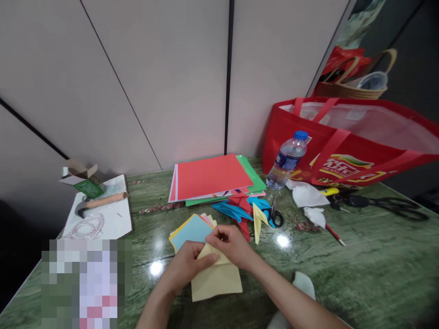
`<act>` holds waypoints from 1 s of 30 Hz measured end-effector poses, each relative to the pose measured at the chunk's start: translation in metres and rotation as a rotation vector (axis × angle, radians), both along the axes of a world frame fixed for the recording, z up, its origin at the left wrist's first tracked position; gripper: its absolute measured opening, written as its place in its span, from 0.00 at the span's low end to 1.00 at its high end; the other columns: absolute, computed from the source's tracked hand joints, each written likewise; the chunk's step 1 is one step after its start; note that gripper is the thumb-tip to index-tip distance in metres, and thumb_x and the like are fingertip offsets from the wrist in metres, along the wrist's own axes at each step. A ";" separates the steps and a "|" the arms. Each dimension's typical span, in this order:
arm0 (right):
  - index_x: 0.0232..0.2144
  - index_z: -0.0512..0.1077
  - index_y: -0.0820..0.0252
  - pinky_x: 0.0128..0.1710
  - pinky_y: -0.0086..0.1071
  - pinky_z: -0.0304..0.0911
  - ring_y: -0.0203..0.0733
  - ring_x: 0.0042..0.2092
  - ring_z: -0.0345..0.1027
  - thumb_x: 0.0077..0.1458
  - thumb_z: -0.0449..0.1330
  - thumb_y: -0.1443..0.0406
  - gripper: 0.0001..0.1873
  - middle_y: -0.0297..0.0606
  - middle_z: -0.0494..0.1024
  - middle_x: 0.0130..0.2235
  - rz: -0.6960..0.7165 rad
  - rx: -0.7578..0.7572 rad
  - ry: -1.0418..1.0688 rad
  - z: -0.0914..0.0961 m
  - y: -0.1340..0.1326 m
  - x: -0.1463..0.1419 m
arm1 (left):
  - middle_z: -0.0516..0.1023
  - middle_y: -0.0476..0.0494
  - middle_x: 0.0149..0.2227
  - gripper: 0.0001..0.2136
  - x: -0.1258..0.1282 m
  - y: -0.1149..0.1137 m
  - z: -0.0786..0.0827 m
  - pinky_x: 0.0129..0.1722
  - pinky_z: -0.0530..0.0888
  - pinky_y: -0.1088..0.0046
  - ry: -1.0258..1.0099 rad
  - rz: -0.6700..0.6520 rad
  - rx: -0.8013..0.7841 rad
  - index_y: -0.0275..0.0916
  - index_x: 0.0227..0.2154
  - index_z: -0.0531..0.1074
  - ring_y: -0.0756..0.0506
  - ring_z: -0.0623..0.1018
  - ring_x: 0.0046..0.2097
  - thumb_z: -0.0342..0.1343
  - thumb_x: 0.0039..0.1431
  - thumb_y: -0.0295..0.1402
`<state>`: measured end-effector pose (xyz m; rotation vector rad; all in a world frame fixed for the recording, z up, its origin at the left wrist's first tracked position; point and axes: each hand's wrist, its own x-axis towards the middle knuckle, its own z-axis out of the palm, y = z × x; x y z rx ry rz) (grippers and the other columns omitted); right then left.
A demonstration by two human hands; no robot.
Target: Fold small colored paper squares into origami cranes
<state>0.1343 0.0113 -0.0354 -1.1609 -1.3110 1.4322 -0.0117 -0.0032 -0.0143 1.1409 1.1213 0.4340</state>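
A pale yellow sheet of paper [216, 284] with a crease across it is between my hands, its upper part folded at a slant. My left hand [187, 266] grips its left side, thumb lying on top. The fingers of my right hand [233, 244] pinch the upper edge. Just behind the hands lies a stack of small coloured paper squares [192, 230], light blue on top. To the right of that stack are folded paper pieces in blue [233, 211], red and yellow [259, 221], with black-handled scissors [277, 219] among them.
Large coloured sheets [212, 178] lie against the wall. Right of them stand a water bottle [287, 160] and a red shopping bag [343, 146]. Crumpled tissues [307, 195], a pencil [335, 234] and large black scissors [384, 203] lie in front. At left, a white board [120, 219] carries a hammer [103, 201] and a small box [85, 183].
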 end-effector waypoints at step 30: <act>0.21 0.71 0.62 0.26 0.28 0.56 0.34 0.26 0.62 0.42 0.62 0.60 0.09 0.32 0.71 0.22 0.012 -0.034 0.066 0.002 -0.002 0.007 | 0.69 0.50 0.20 0.17 0.003 0.003 0.009 0.22 0.57 0.79 0.052 0.194 0.164 0.34 0.22 0.70 0.52 0.64 0.23 0.58 0.45 0.46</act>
